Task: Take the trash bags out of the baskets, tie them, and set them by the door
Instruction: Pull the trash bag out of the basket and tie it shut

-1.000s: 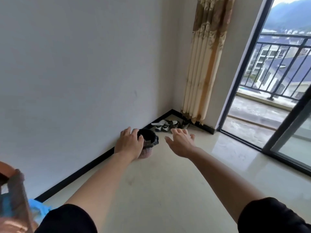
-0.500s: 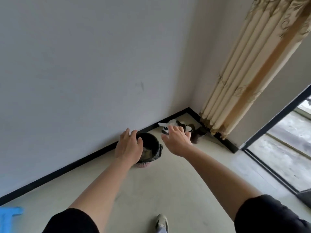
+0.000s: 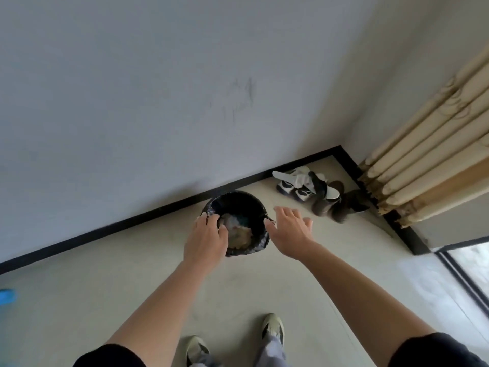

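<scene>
A small round basket lined with a black trash bag (image 3: 239, 205) stands on the floor against the wall's black skirting. Crumpled pale rubbish (image 3: 238, 231) lies inside the bag. My left hand (image 3: 206, 239) hovers over the bag's near-left rim, fingers curled at the edge; whether they touch the plastic I cannot tell. My right hand (image 3: 289, 230) is open with fingers spread, just right of the basket, its thumb near the bag's right rim. The basket's own wall is hidden by the bag and my hands.
Several shoes and slippers (image 3: 315, 192) lie in the corner right of the basket. A beige curtain (image 3: 434, 154) hangs at the right, a glass door frame (image 3: 460, 271) below it. My two feet (image 3: 272, 327) stand on the pale floor. A blue object (image 3: 6, 296) sits at the left edge.
I have stepped closer and tilted down, so the basket is seen from above. Both hands have come down to the bag's rim, one on each side.
</scene>
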The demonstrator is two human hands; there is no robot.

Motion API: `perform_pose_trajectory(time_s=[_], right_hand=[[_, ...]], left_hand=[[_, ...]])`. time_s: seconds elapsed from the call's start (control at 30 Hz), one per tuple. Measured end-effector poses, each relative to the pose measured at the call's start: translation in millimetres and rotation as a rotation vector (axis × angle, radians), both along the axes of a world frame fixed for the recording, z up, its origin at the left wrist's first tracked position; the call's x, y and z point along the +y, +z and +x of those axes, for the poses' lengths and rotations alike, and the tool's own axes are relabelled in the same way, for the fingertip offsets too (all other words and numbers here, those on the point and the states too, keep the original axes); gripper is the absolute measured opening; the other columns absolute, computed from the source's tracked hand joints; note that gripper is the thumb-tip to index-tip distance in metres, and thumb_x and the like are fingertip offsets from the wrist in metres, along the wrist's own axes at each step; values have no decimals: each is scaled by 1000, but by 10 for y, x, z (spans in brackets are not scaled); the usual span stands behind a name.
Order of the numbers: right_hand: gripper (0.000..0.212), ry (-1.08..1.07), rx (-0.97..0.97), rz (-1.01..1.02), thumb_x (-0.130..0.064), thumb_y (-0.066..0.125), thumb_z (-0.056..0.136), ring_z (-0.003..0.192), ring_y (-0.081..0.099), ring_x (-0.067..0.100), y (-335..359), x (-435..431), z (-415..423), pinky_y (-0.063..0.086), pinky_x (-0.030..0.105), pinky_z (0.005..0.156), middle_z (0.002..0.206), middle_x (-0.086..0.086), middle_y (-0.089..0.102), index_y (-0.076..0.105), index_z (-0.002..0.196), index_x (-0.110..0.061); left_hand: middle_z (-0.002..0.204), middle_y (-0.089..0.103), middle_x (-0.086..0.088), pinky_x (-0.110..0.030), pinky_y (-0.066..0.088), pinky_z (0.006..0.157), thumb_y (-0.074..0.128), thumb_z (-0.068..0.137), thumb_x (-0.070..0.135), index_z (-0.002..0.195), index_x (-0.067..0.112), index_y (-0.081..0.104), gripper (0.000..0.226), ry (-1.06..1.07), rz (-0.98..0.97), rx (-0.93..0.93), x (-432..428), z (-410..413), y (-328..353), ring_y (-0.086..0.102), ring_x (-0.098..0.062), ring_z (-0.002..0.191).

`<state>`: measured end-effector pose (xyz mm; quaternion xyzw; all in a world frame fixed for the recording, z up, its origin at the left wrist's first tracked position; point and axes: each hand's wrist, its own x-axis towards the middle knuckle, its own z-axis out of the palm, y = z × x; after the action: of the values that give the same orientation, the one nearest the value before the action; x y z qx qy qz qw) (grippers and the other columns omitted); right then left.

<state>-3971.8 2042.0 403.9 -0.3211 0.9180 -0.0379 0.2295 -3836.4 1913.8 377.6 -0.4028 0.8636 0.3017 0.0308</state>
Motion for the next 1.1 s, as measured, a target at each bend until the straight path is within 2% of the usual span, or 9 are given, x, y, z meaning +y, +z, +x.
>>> perform_pose_trajectory(time_s=[0.23, 0.43, 0.53, 0.67, 0.77, 0.83, 0.9, 1.03, 1.1], right_hand=[[50, 77, -42, 18, -41, 30, 100, 136, 32, 25, -1934, -383, -489, 22, 49, 111, 147, 7, 40, 36, 141, -13], [57, 119, 96, -62, -46, 36, 99, 138, 29, 24, -3352, -699, -1013, 25, 49, 110, 150, 6, 36, 31, 144, -13], [59, 135, 204, -105, -49, 40, 97, 138, 27, 25, -3860, -866, -1282, 26, 48, 107, 151, 6, 33, 31, 143, -12], [66, 117, 252, -166, -53, 41, 96, 144, 19, 25, -4284, -1121, -1602, 24, 50, 108, 157, 5, 25, 26, 147, -13], [70, 120, 273, -192, -57, 37, 96, 146, 18, 23, -4476, -1323, -1759, 23, 52, 110, 156, 6, 27, 23, 149, -13], [68, 130, 284, -192, -59, 35, 96, 141, 28, 24, -4538, -1410, -1804, 25, 51, 107, 148, 7, 39, 30, 145, -12], [62, 148, 313, -185, -60, 33, 96, 130, 41, 26, -4582, -1478, -1824, 29, 49, 100, 134, 7, 53, 40, 136, -12], [48, 215, 416, -181, -51, 31, 100, 111, 55, 31, -4627, -1556, -1916, 36, 44, 87, 111, 9, 65, 47, 123, -12], [34, 289, 476, -160, -39, 32, 103, 101, 61, 33, -4638, -1568, -1997, 36, 38, 72, 104, 12, 67, 47, 116, -11]], left_hand=[[150, 35, -11, -42, 32, 106, 35, 100, 29, 139, 14, 41, 43, 123, -8, -65, -423, -254, -1899, 24, -25, 141], [157, 22, -12, -42, 20, 117, 35, 100, 29, 146, 11, 32, 49, 107, -135, -47, -770, -526, -3355, 14, -25, 147], [157, 21, -12, -42, 17, 118, 35, 101, 29, 149, 9, 25, 53, 146, -198, 48, -963, -686, -3860, 13, -25, 147], [154, 30, -10, -39, 20, 117, 39, 100, 30, 148, 9, 27, 54, 294, -166, 242, -1099, -893, -4220, 21, -24, 144], [146, 43, -9, -40, 33, 108, 36, 101, 38, 147, 11, 32, 53, 441, -34, 345, -1194, -1019, -4355, 37, -26, 136], [127, 57, -7, -36, 40, 92, 32, 101, 41, 145, 13, 36, 52, 490, -7, 383, -1232, -1041, -4369, 51, -25, 121], [112, 60, -4, -31, 38, 81, 30, 101, 42, 143, 14, 38, 52, 478, -24, 377, -1255, -1008, -4393, 58, -18, 101], [116, 64, -9, -39, 45, 86, 28, 99, 49, 141, 14, 40, 56, 401, -66, 321, -1367, -946, -4537, 58, -29, 109], [102, 66, -10, -37, 45, 76, 28, 100, 47, 134, 12, 47, 53, 394, -94, 299, -1424, -966, -4611, 59, -31, 100]])
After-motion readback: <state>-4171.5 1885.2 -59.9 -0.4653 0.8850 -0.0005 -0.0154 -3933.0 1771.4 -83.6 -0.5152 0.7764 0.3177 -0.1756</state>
